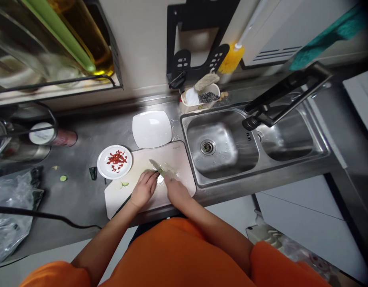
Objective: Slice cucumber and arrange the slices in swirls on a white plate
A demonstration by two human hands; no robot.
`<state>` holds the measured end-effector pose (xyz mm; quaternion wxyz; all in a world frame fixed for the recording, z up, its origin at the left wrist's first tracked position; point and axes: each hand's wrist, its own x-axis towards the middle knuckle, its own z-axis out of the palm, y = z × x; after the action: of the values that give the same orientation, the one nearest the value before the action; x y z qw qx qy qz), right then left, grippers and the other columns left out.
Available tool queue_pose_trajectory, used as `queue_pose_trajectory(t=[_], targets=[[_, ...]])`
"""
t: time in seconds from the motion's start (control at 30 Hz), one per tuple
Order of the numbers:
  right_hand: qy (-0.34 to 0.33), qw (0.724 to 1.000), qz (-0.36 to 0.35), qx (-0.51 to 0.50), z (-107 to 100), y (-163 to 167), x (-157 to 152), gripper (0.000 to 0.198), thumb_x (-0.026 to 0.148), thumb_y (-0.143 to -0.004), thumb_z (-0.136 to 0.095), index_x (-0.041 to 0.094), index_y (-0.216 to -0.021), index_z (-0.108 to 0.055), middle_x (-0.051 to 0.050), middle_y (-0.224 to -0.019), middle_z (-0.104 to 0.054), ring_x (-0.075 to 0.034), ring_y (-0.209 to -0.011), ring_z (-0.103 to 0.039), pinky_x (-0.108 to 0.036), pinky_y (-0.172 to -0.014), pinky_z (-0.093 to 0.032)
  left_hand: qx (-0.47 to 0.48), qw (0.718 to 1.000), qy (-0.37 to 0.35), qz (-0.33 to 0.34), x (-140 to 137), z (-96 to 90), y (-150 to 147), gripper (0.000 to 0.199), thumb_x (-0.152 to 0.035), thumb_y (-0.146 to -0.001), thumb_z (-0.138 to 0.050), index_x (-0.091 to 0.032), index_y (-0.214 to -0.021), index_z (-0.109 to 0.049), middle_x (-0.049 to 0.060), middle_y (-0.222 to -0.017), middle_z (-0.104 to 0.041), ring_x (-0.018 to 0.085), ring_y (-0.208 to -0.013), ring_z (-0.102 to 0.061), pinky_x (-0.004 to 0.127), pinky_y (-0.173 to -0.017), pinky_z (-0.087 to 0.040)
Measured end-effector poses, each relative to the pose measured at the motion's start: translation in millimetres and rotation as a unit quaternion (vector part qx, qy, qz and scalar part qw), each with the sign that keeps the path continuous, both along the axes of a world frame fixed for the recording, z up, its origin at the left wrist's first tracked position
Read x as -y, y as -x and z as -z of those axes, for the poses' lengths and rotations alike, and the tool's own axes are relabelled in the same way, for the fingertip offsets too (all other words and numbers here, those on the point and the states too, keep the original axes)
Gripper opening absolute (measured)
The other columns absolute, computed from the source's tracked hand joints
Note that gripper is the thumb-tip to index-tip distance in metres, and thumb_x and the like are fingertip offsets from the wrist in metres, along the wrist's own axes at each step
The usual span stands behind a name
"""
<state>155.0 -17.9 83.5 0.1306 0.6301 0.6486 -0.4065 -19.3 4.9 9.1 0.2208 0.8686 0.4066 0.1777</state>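
On the pale cutting board point(184, 167), my left hand point(144, 188) has its fingers curled round a green cucumber point(160, 170), mostly hidden by the hand. My right hand point(176, 192) grips a kitchen knife point(155, 164); its blade points away to the upper left and lies against the cucumber beside my left fingertips. Wet patches shine on the board around the blade. A few pale green slices point(124, 184) lie on the board left of my left hand. A round white plate point(102, 163) with small red pieces point(117, 158) rests at the board's upper left corner.
A white square plate point(152, 128) sits behind the board. To the right is a double steel sink point(222, 139) with a black faucet point(279, 95). A green round slice point(63, 178), a dark green piece point(92, 173) and a plastic bag point(13, 207) lie on the left counter.
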Motion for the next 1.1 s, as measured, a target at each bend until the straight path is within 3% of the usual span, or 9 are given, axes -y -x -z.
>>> queue_pose_trajectory(t=[0.33, 0.57, 1.1], targets=[[-0.003, 0.993, 0.065, 0.097, -11.9, -27.3, 20.7, 0.050, 0.001, -0.084, -0.031, 0.017, -0.131, -0.035, -0.013, -0.104, -0.060, -0.021, -0.092, -0.061, -0.028, -0.074, -0.043, 0.021, 1.000, 0.008, -0.011, 0.1, -1.9, -0.4, 0.032, -0.019, -0.089, -0.047, -0.018, -0.121, -0.053, 0.010, -0.113, -0.059, 0.022, -0.111, -0.050, 0.041, -0.098, -0.044], [0.005, 0.998, -0.014, 0.053, -30.4, -18.4, 32.7, 0.044, 0.002, -0.085, -0.030, 0.019, -0.124, -0.041, -0.011, -0.096, -0.061, -0.022, -0.085, -0.063, -0.027, -0.067, -0.044, 0.013, 1.000, -0.005, -0.013, 0.5, -0.1, 0.4, 0.029, -0.021, -0.089, -0.047, -0.017, -0.117, -0.054, 0.011, -0.111, -0.059, 0.022, -0.109, -0.051, 0.042, -0.097, -0.045], [0.020, 0.998, -0.024, 0.063, -33.3, -15.5, 40.3, 0.043, 0.003, -0.087, -0.029, 0.017, -0.126, -0.041, -0.012, -0.093, -0.062, -0.022, -0.087, -0.064, -0.026, -0.068, -0.047, 0.009, 1.000, -0.014, -0.017, 1.3, 4.2, 1.6, 0.028, -0.022, -0.089, -0.047, -0.017, -0.116, -0.056, 0.012, -0.111, -0.060, 0.024, -0.110, -0.052, 0.045, -0.096, -0.046]])
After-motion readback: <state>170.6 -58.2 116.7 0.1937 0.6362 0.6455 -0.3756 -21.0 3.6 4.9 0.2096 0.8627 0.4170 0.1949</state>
